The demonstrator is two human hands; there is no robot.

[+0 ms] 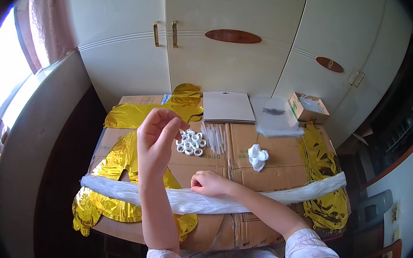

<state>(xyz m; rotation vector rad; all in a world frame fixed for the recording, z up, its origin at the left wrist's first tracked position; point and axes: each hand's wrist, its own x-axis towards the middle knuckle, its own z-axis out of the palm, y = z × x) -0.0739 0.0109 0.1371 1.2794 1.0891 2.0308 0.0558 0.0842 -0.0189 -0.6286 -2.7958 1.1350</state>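
Observation:
A long bundle of white thread stretches from left to right across the near part of the cardboard-covered table. My left hand is raised over the table, thumb and fingers pinched together. Anything held in that pinch is too fine to make out. Lower down, my right hand lies against the middle of the bundle with its fingers curled closed; their tips hide what they grip. Just beyond the left hand is a cluster of white rings, with several clear thin tubes beside it.
Gold foil pieces lie at the left, and another gold foil at the right. A crumpled white piece sits right of centre. Farther back are grey boards, a clear plastic bag and a small open box.

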